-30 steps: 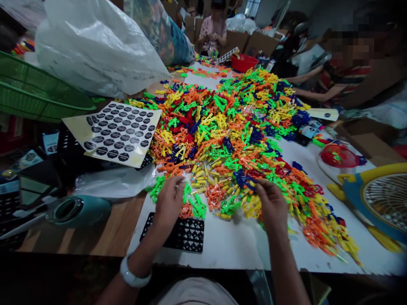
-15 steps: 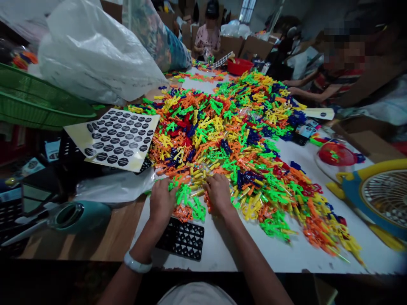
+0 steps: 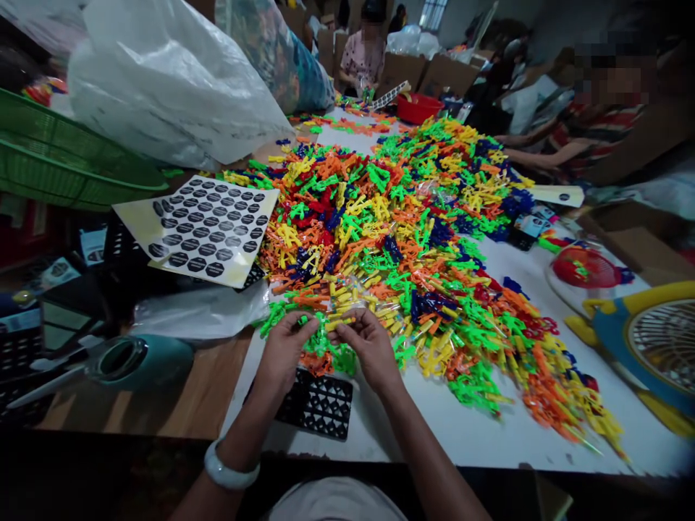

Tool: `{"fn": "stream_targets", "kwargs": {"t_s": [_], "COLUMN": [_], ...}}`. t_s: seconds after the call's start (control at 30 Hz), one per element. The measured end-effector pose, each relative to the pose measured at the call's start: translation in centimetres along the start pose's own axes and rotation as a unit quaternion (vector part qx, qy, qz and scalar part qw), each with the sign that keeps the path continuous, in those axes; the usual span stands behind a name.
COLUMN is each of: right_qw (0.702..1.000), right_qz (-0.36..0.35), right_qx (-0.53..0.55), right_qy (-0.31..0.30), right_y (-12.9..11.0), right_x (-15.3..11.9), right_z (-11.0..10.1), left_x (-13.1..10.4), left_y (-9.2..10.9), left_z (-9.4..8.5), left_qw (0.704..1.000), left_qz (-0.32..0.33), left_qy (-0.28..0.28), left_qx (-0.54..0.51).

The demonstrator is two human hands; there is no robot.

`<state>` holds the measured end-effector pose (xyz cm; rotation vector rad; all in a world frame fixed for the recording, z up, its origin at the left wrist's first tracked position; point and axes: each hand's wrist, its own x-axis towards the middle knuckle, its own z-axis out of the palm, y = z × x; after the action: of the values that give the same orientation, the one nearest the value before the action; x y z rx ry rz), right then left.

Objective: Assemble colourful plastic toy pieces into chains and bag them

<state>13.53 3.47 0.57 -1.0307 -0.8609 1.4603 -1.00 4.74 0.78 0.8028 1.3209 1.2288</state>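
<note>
On the head view, I'm seeing both bare hands working low over the white tabletop (image 3: 423,420). My right hand (image 3: 374,354) is pinching a short, smooth yellow piece (image 3: 341,324) between thumb and fingers; it's sitting between the two hands, just above the near edge of the heap. My left hand (image 3: 282,351) is bringing thumb and forefinger together beside it; can't tell if they're gripping any clear film. A smooth, pale bangle (image 3: 231,470) is ringing the left wrist.

The heap (image 3: 380,217) is spreading beyond the hands: spindly glossy plastic shapes in green, orange, yellow, red and blue, some showing under shiny clear wrap. A rigid black grid tray (image 3: 320,409) is lying flat below the hands. Off left, a sheet of dark octagonal stickers (image 3: 211,228) is curling slightly, crinkly clear film (image 3: 198,315) is lying beneath it, and a rounded teal container (image 3: 155,362) is tipping its open mouth leftward.
</note>
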Motion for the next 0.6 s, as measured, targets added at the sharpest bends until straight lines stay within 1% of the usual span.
{"fn": "stream_targets", "kwargs": {"t_s": [0.07,0.13,0.17,0.23,0.3,0.33,0.37,0.4,0.5,0.53,0.6], "right_qw": [1.000,0.999,0.999,1.000,0.996,0.989,0.977,0.959,0.885,0.862,0.823], "right_qz": [0.003,0.008,0.008,-0.003,-0.040,-0.072,-0.115,-0.166,-0.307,-0.338,-0.375], "right_qx": [0.015,0.019,0.015,-0.013,-0.077,-0.124,-0.176,-0.228,-0.352,-0.378,-0.422], "right_qy": [0.020,0.031,0.031,0.026,0.028,0.031,0.034,0.033,0.000,-0.018,-0.058], "right_y": [0.9,1.6,1.8,1.8,1.4,1.1,0.9,0.7,0.3,0.3,0.3], "right_x": [0.0,-0.1,-0.3,-0.6,-0.9,-1.0,-1.1,-1.2,-1.2,-1.2,-1.2], "right_z": [0.2,-0.1,-0.3,-0.7,-1.1,-1.3,-1.4,-1.5,-1.8,-1.9,-2.2], "left_x": [-0.8,-1.5,-1.8,-2.0,-2.0,-1.9,-1.8,-1.7,-1.7,-1.8,-1.9], "left_y": [-0.3,-0.5,-0.7,-0.9,-1.2,-1.3,-1.4,-1.5,-1.7,-1.7,-1.5], "left_z": [0.6,0.9,1.0,1.0,1.0,1.0,1.0,1.0,1.1,1.1,1.0], "left_qw": [0.998,0.993,0.993,0.996,0.997,0.996,0.995,0.994,0.987,0.984,0.977], "left_qz": [-0.043,-0.059,-0.050,-0.014,0.014,0.024,0.033,0.042,0.070,0.077,0.086], "left_qy": [-0.031,-0.070,-0.083,-0.083,-0.073,-0.071,-0.069,-0.068,-0.061,-0.059,-0.062], "left_qx": [-0.046,-0.075,-0.073,-0.034,0.020,0.043,0.062,0.080,0.133,0.152,0.183]}}
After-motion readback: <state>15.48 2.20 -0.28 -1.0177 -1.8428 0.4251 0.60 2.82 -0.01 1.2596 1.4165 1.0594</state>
